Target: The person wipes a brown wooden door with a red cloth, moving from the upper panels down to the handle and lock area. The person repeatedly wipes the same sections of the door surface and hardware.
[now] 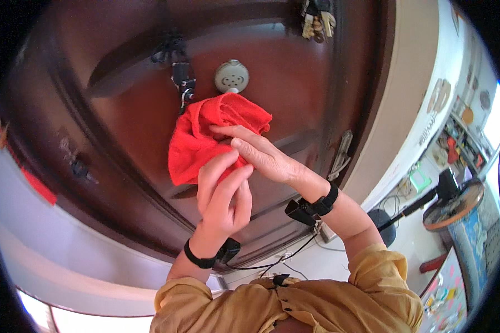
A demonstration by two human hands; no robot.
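A bunched red cloth (200,145) hangs in front of a dark brown panelled door (141,120), just below a round grey shower head (232,77). My right hand (258,152) lies against the cloth with its fingers extended, the fingertips partly in a fold. My left hand (225,191) is raised at the cloth's lower edge, fingers bent and spread, its fingertips close to my right hand. Whether its fingers pinch the fabric cannot be told. Each wrist wears a black strap with a small device.
Dark items hang on the door left of the shower head (183,83); tassel-like ornaments (318,25) hang at the upper right. A metal door handle (341,154) is on the right. Cables (291,258) run below my arms. A fan (454,204) stands at the far right.
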